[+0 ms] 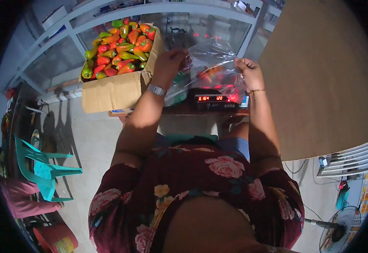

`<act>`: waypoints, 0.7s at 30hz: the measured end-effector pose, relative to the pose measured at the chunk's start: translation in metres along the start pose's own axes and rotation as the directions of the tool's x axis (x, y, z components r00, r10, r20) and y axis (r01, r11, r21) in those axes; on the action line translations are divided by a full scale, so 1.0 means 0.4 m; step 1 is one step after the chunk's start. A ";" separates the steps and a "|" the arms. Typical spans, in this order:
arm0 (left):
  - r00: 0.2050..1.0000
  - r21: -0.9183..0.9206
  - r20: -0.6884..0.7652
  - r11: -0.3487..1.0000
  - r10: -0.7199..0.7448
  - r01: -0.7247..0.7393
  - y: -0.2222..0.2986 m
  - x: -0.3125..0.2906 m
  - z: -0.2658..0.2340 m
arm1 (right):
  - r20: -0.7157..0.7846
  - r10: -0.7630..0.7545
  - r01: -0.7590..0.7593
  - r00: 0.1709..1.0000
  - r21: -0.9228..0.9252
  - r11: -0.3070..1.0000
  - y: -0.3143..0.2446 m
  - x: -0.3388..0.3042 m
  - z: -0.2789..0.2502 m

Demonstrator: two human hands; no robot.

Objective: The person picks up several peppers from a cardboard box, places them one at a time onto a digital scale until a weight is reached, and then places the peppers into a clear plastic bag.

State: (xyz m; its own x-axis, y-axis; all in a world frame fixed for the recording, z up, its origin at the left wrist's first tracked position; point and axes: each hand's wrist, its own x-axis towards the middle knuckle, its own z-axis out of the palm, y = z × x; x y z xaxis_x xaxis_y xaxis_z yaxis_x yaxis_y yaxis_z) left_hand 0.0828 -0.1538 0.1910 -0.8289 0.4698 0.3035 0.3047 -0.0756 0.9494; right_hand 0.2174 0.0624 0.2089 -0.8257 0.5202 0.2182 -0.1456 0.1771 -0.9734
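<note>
A clear plastic bag (213, 52) is stretched between my two hands above a black digital scale (211, 103) with a lit red display. My left hand (170, 63) is closed on the bag's left side, though its fingers are partly in shadow. On the other side, my right hand (251, 75) pinches the bag's edge between thumb and fingers. Through the plastic, orange-red shapes like peppers (211, 75) show blurred over the scale. Left of my left hand stands an open cardboard box (112, 93) heaped with red, orange and green peppers (120, 50).
A large brown board (323, 84) rises close to my right arm. White-framed glass (209, 21) lies beyond the box and scale. A green plastic chair (45, 173), a person's pink sleeve (21, 196) and a red bucket (56, 237) are at left; a fan (339, 232) stands lower right.
</note>
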 end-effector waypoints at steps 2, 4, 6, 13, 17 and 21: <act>0.975 -0.421 0.071 0.880 -0.210 0.220 0.028 -0.030 0.005 | 0.000 -0.013 0.013 1.000 0.000 1.000 0.008 0.007 -0.007; 0.988 -0.359 0.076 0.920 -0.137 0.155 0.022 -0.049 0.000 | 0.006 -0.021 0.021 1.000 -0.001 1.000 0.007 0.011 -0.004; 0.994 -0.296 0.082 0.951 -0.068 0.090 0.012 -0.053 -0.008 | -0.018 -0.002 0.002 1.000 0.002 1.000 -0.002 0.007 0.010; 0.976 -0.165 0.115 0.972 0.185 -0.165 -0.027 -0.086 0.054 | 0.085 -0.075 0.062 0.994 0.146 0.987 0.049 0.004 0.040; 0.993 0.061 0.045 0.991 0.113 -0.116 -0.032 -0.083 0.031 | 0.216 0.022 -0.098 0.976 0.349 0.932 0.025 -0.031 0.087; 0.976 0.268 0.219 0.960 0.020 -0.079 0.071 -0.076 -0.025 | 0.578 -0.010 -0.206 0.816 0.307 0.929 -0.007 -0.023 0.108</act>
State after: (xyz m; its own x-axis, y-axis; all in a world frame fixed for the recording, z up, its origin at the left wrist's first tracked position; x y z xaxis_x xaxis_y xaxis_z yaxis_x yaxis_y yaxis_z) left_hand 0.1118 -0.1790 0.2094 -0.7001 0.6492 0.2972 0.4841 0.1257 0.8659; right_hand 0.2017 0.0210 0.2066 -0.9873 -0.0602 0.1470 -0.1324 -0.1985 -0.9711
